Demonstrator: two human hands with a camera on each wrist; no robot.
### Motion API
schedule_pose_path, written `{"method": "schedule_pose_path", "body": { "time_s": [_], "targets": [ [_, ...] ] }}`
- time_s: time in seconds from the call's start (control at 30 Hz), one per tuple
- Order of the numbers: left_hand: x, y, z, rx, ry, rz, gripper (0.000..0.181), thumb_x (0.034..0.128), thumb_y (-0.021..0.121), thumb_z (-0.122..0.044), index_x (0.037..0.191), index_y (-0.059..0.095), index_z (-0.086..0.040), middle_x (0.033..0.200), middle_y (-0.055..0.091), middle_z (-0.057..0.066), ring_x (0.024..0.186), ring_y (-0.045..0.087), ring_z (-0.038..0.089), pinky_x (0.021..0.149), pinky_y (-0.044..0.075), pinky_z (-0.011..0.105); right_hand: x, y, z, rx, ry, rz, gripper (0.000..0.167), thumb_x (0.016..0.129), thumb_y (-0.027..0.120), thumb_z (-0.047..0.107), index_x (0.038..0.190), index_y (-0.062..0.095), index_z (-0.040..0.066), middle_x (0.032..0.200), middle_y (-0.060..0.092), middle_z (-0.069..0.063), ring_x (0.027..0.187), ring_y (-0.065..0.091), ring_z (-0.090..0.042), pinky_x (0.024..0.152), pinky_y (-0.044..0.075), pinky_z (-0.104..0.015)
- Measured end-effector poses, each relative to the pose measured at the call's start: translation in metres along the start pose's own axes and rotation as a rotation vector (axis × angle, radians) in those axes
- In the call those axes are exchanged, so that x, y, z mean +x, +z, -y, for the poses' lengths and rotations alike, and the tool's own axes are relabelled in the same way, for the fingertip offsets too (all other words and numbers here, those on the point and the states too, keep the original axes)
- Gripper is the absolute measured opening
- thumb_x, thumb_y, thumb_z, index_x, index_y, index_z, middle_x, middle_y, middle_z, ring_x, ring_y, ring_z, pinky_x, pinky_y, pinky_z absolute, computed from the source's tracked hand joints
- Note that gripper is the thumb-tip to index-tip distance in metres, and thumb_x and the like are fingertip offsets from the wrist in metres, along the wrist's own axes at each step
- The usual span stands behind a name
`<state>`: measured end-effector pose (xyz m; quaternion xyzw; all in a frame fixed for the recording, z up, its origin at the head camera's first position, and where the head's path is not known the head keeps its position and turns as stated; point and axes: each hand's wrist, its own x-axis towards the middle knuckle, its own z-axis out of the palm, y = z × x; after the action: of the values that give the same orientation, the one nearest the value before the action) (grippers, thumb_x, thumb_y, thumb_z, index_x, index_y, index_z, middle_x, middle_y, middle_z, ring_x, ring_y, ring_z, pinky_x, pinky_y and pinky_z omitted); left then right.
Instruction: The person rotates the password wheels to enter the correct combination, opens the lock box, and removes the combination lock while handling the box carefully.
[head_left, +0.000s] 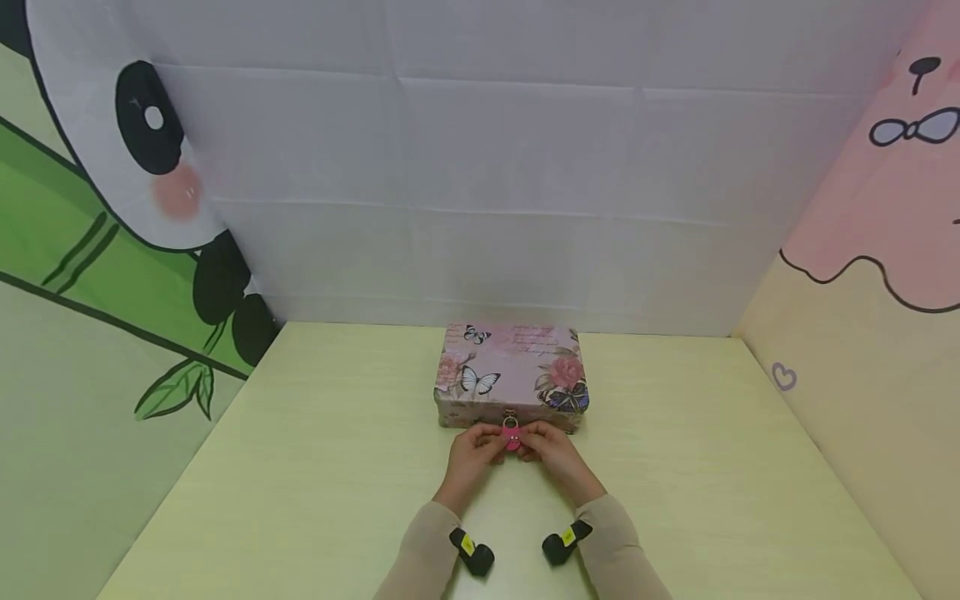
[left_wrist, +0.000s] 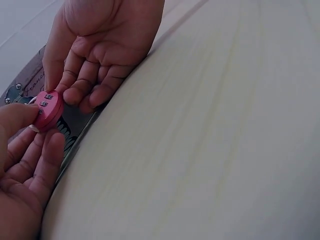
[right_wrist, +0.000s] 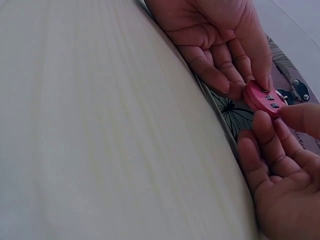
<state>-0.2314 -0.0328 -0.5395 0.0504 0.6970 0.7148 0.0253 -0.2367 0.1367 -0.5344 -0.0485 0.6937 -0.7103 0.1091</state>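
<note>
A pink combination padlock (head_left: pixel 512 437) with small number dials hangs by its shackle from the metal clasp (head_left: pixel 510 413) on the front of a pink box (head_left: pixel 517 367) printed with butterflies and flowers. The left hand (head_left: pixel 474 454) pinches the padlock's left side between thumb and fingers. From the other side the right hand (head_left: pixel 553 454) pinches it too. In the left wrist view the dials on the padlock (left_wrist: pixel 48 107) face up, and a thumb lies against each side. The right wrist view shows the padlock (right_wrist: pixel 264 99) close to the hinged clasp (right_wrist: pixel 299 92). The box lid is down.
The box stands on a pale yellow wood-grain table (head_left: pixel 337 467), near its back edge. Behind is a white sheet (head_left: pixel 487 167) with creases. Painted walls flank the table, a panda (head_left: pixel 150 117) on the left. Each sleeve carries a small black camera (head_left: pixel 472 554).
</note>
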Motion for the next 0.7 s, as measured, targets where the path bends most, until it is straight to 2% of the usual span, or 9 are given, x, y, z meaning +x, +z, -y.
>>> {"method": "schedule_pose_path", "body": {
  "time_s": [0.17, 0.43, 0.7],
  "targets": [
    [-0.013, 0.003, -0.024, 0.004, 0.012, -0.011, 0.017, 0.0919, 0.064, 0.003, 0.101, 0.062, 0.018, 0.088, 0.070, 0.023, 0.069, 0.064, 0.017, 0.064, 0.058, 0.026, -0.002, 0.001, 0.002, -0.003, -0.006, 0.001, 0.016, 0.101, 0.052, 0.003, 0.100, 0.058, -0.012, 0.080, 0.061, 0.001, 0.075, 0.058, -0.011, 0.069, 0.052, -0.022],
    [-0.011, 0.004, -0.022, -0.006, 0.009, -0.028, 0.016, 0.0924, 0.064, 0.004, 0.100, 0.063, 0.018, 0.088, 0.070, 0.023, 0.069, 0.063, 0.016, 0.062, 0.057, 0.024, -0.002, 0.002, 0.001, -0.028, -0.016, -0.013, 0.017, 0.101, 0.051, 0.001, 0.101, 0.056, -0.015, 0.081, 0.061, -0.002, 0.074, 0.058, -0.011, 0.069, 0.052, -0.022],
    [-0.008, 0.004, -0.018, -0.027, 0.017, -0.020, 0.020, 0.0908, 0.065, 0.005, 0.106, 0.061, 0.019, 0.089, 0.069, 0.020, 0.073, 0.063, 0.015, 0.062, 0.056, 0.023, 0.000, 0.002, -0.001, -0.026, -0.021, -0.015, 0.017, 0.101, 0.052, 0.002, 0.101, 0.057, -0.014, 0.081, 0.061, -0.002, 0.075, 0.058, -0.010, 0.069, 0.051, -0.021]
  ]
}}
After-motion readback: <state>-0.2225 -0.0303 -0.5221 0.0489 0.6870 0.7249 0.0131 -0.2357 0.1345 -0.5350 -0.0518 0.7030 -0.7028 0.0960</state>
